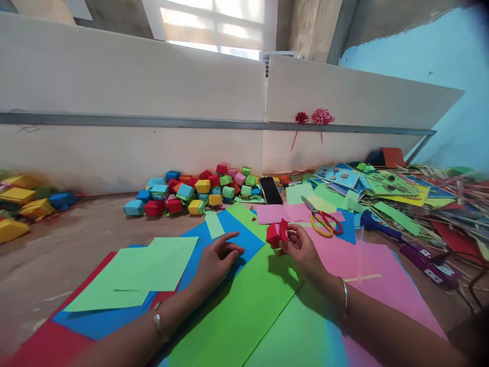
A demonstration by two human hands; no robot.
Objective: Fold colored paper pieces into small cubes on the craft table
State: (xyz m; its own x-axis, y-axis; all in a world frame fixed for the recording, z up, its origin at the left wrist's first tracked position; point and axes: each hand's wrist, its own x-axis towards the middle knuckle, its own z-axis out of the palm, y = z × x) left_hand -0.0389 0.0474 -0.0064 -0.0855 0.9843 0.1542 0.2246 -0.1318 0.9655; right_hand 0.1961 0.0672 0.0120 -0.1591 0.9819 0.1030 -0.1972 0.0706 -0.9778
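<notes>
Between the thumb and fingers of my right hand [303,250] is a small red paper box [275,233], its upper flaps standing up. My left hand [217,260] hovers over the blue sheet [239,234] with its fingers apart and nothing in them. Green sheets [237,311] lie beneath both hands. Right of the red box, scissors [324,219] with one red and one yellow handle rest on pink paper [344,255]. A pale green strip [214,225] lies just beyond my left hand.
Many coloured paper boxes [191,191] are heaped at the back, beside a dark phone [270,190]. Yellow boxes [23,201] sit far left. At right are a glue gun [380,225], a purple power strip [430,265] and piled sticks and cards. Pale green sheets [153,267] lie left.
</notes>
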